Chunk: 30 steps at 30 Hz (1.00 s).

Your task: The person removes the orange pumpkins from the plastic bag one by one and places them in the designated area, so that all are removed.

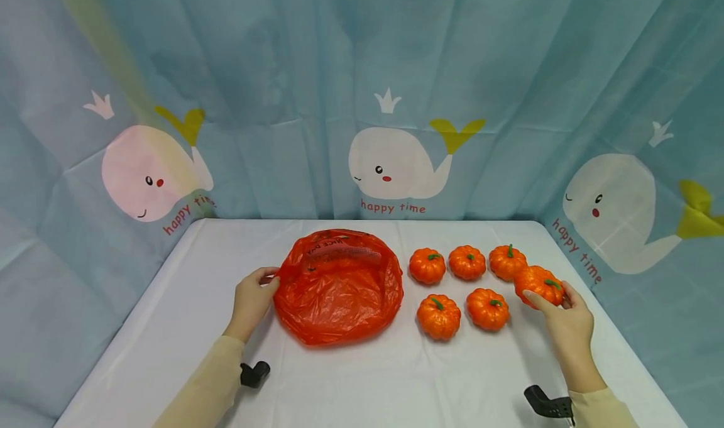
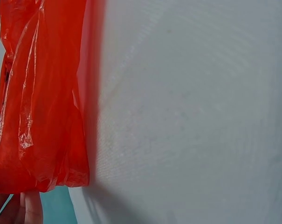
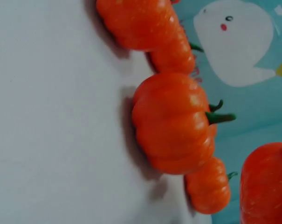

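A red plastic bag (image 1: 345, 302) sits with its mouth spread wide on the white table. At the bag's left rim my left hand (image 1: 252, 299) pinches the plastic; in the left wrist view its fingers (image 2: 32, 207) show at the lower corner, below the bag (image 2: 47, 116). My right hand (image 1: 568, 324) holds a small orange pumpkin (image 1: 538, 286) between thumb and fingers, at the right end of the group. That held pumpkin (image 3: 266, 186) appears at the right wrist view's lower right, with a fingertip on it.
Several other pumpkins lie between the bag and my right hand: a back row with one pumpkin (image 1: 467, 263) in its middle, and a front pair including a pumpkin (image 1: 438, 317) nearest the bag. A blue curtain (image 1: 317, 101) with whale prints hangs behind the table (image 1: 351, 390).
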Tool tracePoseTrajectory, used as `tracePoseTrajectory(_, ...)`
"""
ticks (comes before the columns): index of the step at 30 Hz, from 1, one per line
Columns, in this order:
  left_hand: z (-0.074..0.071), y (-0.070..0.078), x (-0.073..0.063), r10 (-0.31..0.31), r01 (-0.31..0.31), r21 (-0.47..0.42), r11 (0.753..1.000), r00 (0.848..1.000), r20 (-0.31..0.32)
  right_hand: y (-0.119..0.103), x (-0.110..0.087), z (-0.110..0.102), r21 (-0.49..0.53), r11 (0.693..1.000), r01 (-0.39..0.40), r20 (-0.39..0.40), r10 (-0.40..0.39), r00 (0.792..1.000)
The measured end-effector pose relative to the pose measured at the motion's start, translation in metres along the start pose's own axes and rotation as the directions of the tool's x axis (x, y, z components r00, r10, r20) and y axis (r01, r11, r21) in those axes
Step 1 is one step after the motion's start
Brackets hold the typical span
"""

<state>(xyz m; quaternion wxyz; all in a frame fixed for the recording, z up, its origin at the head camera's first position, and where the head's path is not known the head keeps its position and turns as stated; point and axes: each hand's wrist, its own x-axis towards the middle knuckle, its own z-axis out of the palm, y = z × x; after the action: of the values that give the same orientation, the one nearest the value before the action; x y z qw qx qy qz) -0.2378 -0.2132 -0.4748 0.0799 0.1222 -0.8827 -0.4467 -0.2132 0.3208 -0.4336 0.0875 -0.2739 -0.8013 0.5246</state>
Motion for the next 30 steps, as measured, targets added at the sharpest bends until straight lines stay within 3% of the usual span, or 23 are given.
tracePoseTrajectory(14,-0.002,-0.001,0.0,-0.009,0.008,-0.003,1.0,1.0,-0.016,0.031,0.024,0.007,-0.028,0.999,-0.02,0.032,0.021,0.999)
tracePoseTrajectory(23,0.004,-0.004,-0.001,-0.015,0.015,-0.017,1.0,1.0,0.003,0.052,0.029,0.007,-0.029,0.998,-0.055,0.001,0.055,0.999)
tracePoseTrajectory(30,0.005,0.002,0.002,-0.011,0.011,-0.029,1.0,1.0,0.0,0.054,0.032,0.008,-0.036,0.999,-0.022,-0.024,0.021,0.999)
